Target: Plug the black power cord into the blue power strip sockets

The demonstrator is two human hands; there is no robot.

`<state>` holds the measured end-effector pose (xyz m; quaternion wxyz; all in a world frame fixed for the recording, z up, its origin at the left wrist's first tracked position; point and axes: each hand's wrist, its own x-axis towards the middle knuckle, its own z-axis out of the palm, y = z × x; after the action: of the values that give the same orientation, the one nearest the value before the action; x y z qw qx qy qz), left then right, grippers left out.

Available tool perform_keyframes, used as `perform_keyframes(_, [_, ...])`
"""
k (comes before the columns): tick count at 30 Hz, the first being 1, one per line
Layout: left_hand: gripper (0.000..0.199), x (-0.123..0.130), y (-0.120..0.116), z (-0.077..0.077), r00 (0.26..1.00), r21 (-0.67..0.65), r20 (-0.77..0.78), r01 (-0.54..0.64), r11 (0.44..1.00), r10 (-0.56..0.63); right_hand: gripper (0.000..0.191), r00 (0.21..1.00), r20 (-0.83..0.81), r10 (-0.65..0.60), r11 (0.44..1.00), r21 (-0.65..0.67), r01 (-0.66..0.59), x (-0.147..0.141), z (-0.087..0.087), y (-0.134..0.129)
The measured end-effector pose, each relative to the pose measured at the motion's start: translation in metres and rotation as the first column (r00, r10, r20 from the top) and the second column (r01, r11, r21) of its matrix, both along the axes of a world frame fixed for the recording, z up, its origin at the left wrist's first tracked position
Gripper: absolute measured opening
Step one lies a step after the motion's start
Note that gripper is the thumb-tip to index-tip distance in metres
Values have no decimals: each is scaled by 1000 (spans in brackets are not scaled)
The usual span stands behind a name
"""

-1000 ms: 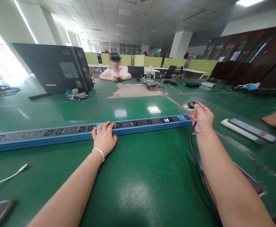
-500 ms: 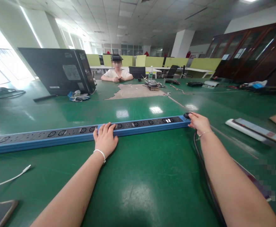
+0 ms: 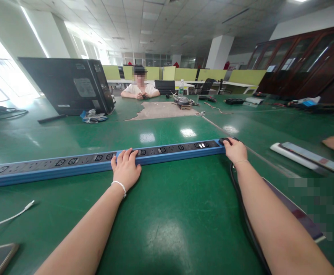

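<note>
The left arm comes up from the bottom and leans to the right. Its left hand [image 3: 126, 168] lies palm down on a long blue and black power strip [image 3: 178, 151], with the fingers spread over the top and the thumb on the near side. The right arm leans in from the other corner, a bit bent at the wrist. Its right hand [image 3: 236, 150] pinches a black piece [image 3: 223, 141] with thumb and fingers, right at the strip's right end. A black cord [image 3: 241, 198] hangs below that hand and runs down beside the arm.

There is a wide stretch of green table [image 3: 172, 198] between the two arms — and more of it past the strip. The strip goes out of sight on the left side, but its right end stops by the right hand. A dark flat thing [image 3: 295, 214] lies just beside the right arm. Farther right is a white bar [image 3: 292, 157] with a phone [image 3: 312, 156] against it. Gloves [image 3: 94, 116] lie near a big black box [image 3: 60, 86] — both are beyond the strip, well apart from the hands.
</note>
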<state>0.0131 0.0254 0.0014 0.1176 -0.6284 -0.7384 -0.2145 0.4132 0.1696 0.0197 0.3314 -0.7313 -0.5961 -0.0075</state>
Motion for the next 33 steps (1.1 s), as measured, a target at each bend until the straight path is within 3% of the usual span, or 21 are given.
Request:
perform_keyframes(3, [51,0,0,0,1000,-8,4,-3,1000,3,45,993,104,-56,996,-59,62,-2,8,-2])
perform_keyframes(9, [51,0,-1,1,1000,-17,-3,-7,1000,7,43,996,82,-36,966,-252,56,-6,26,4])
perform_keyframes(16, [51,0,0,0,1000,-11,-5,-5,1000,5,46,984,142,-111,979,-156,133,-15,17,-11])
perform_keyframes(23, [52,0,-1,0,1000,-12,-3,-12,1000,12,45,994,75,-77,956,-277,95,-8,27,6])
perform_keyframes(33, [51,0,-1,1,1000,-22,-8,-7,1000,7,48,981,88,-174,972,-141,186,-22,16,-13])
